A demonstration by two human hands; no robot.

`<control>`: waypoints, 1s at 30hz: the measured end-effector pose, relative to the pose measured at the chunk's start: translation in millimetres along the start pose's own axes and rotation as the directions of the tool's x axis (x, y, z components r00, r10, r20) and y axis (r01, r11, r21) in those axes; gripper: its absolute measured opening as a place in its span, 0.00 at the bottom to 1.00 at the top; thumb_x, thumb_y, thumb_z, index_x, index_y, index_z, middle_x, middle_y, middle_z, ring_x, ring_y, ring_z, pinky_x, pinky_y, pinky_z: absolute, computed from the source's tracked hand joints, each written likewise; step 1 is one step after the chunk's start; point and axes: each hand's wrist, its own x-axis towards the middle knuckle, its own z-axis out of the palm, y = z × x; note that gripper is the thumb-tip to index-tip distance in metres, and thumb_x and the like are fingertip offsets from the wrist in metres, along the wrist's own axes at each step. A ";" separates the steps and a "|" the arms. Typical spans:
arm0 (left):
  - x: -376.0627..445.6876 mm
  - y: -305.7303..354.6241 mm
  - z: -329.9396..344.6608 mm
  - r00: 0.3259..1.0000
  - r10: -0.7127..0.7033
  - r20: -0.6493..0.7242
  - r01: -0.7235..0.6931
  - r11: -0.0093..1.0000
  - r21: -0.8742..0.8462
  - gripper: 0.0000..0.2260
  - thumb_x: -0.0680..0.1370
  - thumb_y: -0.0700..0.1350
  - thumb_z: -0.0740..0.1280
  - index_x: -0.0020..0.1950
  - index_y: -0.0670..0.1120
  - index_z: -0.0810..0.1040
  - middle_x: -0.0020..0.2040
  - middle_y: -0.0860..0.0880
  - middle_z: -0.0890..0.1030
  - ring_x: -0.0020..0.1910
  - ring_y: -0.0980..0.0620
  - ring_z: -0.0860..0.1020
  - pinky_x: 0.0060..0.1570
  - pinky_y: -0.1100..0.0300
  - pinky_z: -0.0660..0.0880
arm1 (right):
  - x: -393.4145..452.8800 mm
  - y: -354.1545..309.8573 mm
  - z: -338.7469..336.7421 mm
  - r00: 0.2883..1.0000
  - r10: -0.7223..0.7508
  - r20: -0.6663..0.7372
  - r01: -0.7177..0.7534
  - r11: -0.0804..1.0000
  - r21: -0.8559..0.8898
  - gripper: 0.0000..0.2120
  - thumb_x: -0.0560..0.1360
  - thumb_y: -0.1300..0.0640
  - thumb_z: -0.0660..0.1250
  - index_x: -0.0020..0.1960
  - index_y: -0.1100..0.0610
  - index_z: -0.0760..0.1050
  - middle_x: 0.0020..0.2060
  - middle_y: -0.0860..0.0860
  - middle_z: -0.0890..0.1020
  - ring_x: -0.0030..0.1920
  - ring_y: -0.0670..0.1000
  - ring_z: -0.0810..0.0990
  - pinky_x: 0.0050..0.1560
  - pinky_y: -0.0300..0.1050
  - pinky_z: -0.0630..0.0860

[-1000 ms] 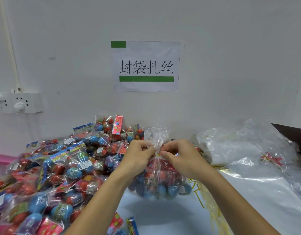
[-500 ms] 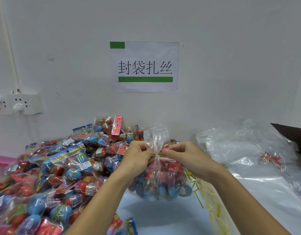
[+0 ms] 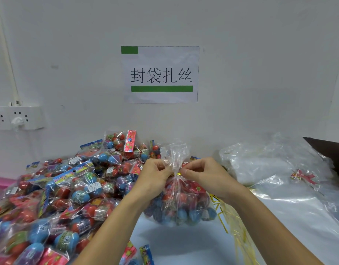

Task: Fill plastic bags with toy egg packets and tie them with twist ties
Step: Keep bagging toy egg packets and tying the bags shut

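Pinching gold twist tie: both grips, left hand, right hand; egg-packet heap alongside.

Toy egg packet pile: cut off at left and bottom edges. Wall socket: cropped at left edge. Gold twist tie: ends hidden by fingertips. Packet labels: print too small to read.

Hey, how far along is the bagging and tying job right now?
Done: one clear bag is filled with toy egg packets and its neck is gathered. In hand: the left hand and right hand pinch a gold twist tie at the neck. Left: a big heap of loose packets, with empty bags and spare ties waiting.
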 end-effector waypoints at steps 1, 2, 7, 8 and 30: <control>0.4 -0.5 -0.1 1.000 -0.005 -0.012 0.005 1.000 -0.001 0.21 0.81 0.44 0.68 0.27 0.51 0.81 0.27 0.53 0.79 0.25 0.59 0.73 0.28 0.68 0.69 | 0.2 0.0 0.1 1.000 -0.004 0.001 0.004 1.000 0.006 0.08 0.77 0.53 0.71 0.42 0.48 0.87 0.35 0.51 0.84 0.37 0.46 0.76 0.45 0.46 0.75; 1.1 -1.1 -0.2 1.000 -0.013 -0.024 0.013 1.000 0.002 0.20 0.81 0.44 0.68 0.27 0.50 0.82 0.28 0.51 0.79 0.26 0.57 0.73 0.28 0.67 0.70 | 0.1 -0.1 -0.1 1.000 -0.010 0.006 0.009 1.000 0.017 0.07 0.77 0.52 0.71 0.42 0.48 0.87 0.37 0.53 0.85 0.38 0.46 0.77 0.48 0.49 0.76; 2.9 -2.9 -0.3 0.997 -0.042 -0.065 0.041 0.999 -0.009 0.16 0.79 0.40 0.70 0.31 0.46 0.84 0.30 0.47 0.82 0.28 0.53 0.77 0.29 0.65 0.73 | -1.3 -0.6 -0.3 0.997 -0.050 0.059 0.044 0.995 0.086 0.16 0.75 0.39 0.66 0.46 0.48 0.87 0.40 0.57 0.83 0.41 0.53 0.75 0.52 0.54 0.74; 3.8 -3.6 -0.6 0.997 -0.043 -0.066 0.043 0.999 -0.012 0.14 0.79 0.40 0.70 0.34 0.42 0.84 0.33 0.43 0.84 0.32 0.51 0.80 0.31 0.63 0.76 | -0.8 0.2 -0.8 0.997 -0.046 0.062 0.039 0.993 0.115 0.15 0.77 0.42 0.65 0.47 0.49 0.87 0.45 0.59 0.85 0.45 0.55 0.80 0.58 0.56 0.76; 1.0 11.4 4.1 0.997 0.077 0.011 -0.076 0.995 -0.058 0.11 0.78 0.43 0.71 0.37 0.42 0.85 0.36 0.39 0.84 0.36 0.47 0.80 0.39 0.48 0.78 | -8.4 -13.1 -18.2 0.988 0.021 0.155 -0.064 0.960 0.274 0.05 0.74 0.64 0.73 0.42 0.58 0.87 0.41 0.56 0.87 0.41 0.49 0.85 0.47 0.40 0.81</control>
